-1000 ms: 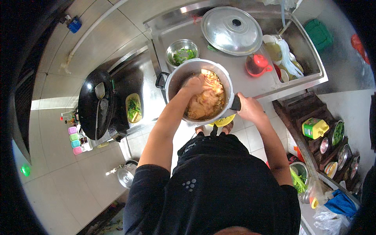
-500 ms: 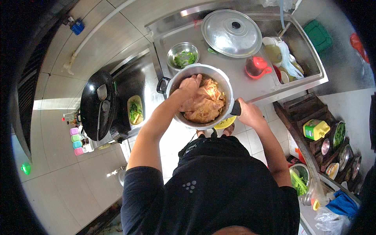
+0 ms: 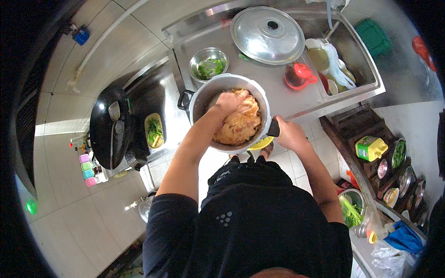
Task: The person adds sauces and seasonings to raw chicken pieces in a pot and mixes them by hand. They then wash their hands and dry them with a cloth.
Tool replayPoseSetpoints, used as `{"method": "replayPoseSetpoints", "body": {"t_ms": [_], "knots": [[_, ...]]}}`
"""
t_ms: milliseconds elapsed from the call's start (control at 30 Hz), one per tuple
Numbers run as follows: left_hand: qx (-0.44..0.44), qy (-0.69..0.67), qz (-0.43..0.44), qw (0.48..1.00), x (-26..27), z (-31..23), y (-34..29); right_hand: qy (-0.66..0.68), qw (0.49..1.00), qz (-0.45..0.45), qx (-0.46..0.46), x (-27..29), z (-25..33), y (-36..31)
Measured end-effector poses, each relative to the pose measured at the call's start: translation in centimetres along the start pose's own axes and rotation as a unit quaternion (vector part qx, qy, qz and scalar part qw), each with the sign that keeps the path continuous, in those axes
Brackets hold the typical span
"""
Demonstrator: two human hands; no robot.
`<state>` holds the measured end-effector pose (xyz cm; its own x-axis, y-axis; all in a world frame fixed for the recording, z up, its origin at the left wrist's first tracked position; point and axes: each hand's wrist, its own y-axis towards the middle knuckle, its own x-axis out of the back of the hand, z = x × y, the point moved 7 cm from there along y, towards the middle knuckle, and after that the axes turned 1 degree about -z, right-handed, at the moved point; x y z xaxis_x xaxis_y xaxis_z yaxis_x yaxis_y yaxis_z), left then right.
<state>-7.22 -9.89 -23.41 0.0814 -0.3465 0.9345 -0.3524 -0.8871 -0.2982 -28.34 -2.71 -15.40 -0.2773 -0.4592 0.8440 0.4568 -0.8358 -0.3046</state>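
Over the steel table (image 3: pixel 296 99), just in front of the person's body, the big metal pot (image 3: pixel 227 113) is held off the surface: the right hand (image 3: pixel 289 134) has its grip clenched on the pot's black side handle, and the left hand (image 3: pixel 229 101) is down inside it, fingers curled into the orange-yellow mass of food (image 3: pixel 238 125); whether that grip grasps a handful or only presses cannot be told. The food looks evenly coloured, so the hand-mixing seems well along, yet the whole batch is still in the pot and nothing is portioned out. The large domed lid (image 3: pixel 268 34) lies off, behind it on the table, beside a small steel bowl of greens (image 3: pixel 209 64) and a red jug (image 3: pixel 299 76).
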Motion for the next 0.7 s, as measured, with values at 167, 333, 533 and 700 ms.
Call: {"method": "replayPoseSetpoints", "body": {"t_ms": [167, 333, 533, 700], "knots": [[0.069, 0.060, 0.029, 0.995, 0.2, -0.5, 0.0, 0.003, 1.000, 0.006, -0.017, -0.2, -0.2, -0.2], [-0.041, 0.082, -0.068, 0.993, 0.1, -2.8, -0.7, 0.014, 1.000, -0.007, -0.005, -0.4, -0.4, 0.0], [0.038, -0.043, -0.010, 0.998, -0.9, -0.4, -0.2, 0.003, 1.000, -0.002, -0.003, 0.0, -0.7, 0.2], [0.058, 0.075, 0.046, 0.994, -0.1, -1.1, 0.4, 0.004, 1.000, 0.007, -0.013, 0.0, -0.7, 0.0]]}}
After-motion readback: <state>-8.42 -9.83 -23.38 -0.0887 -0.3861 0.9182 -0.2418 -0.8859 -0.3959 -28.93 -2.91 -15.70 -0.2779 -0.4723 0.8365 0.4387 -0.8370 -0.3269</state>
